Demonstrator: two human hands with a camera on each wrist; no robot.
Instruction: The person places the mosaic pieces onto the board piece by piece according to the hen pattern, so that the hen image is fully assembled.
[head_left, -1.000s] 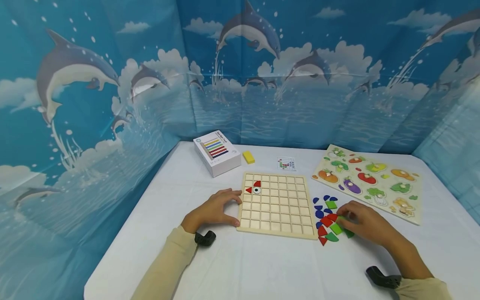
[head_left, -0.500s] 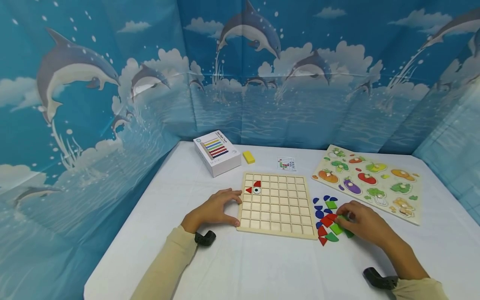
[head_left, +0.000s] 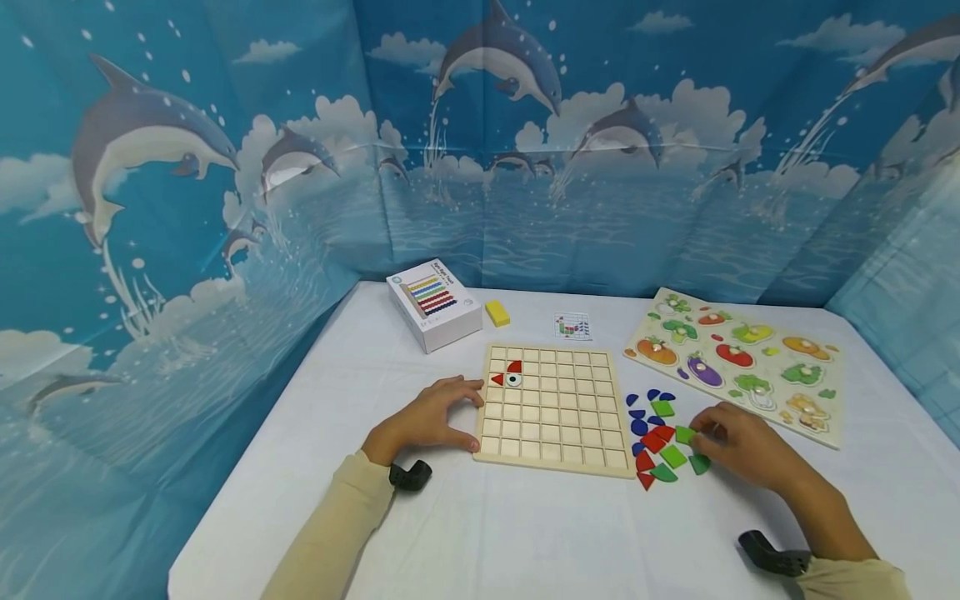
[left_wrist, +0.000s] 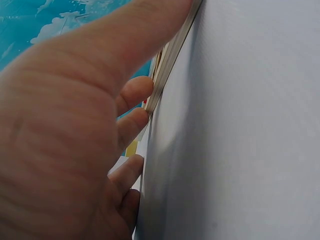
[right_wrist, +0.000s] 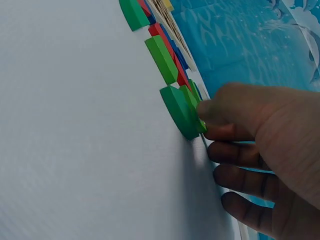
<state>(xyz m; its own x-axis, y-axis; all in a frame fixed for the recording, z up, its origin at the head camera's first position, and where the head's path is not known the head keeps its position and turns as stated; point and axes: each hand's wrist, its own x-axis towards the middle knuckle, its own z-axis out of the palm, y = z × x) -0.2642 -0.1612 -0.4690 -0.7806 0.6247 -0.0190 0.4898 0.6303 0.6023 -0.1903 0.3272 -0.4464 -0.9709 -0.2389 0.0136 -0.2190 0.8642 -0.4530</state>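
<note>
A wooden grid board lies mid-table, with two red pieces and a round eye piece in its upper left cells. My left hand rests against the board's left edge, thumb and fingers spread apart; in the left wrist view the left hand touches the rim. Right of the board, my right hand has thumb and index finger at the right edge of a light green square, pinching it. In the right wrist view, the thumb partly covers that square, behind a dark green curved piece.
Loose red, blue and green pieces lie beside the board. Behind stand a white box, a yellow block and a pattern card. A vegetable puzzle board lies at the right.
My right hand has shifted slightly right, uncovering more of the light green square and the dark green curved piece. The left hand has stayed on the board's edge.
</note>
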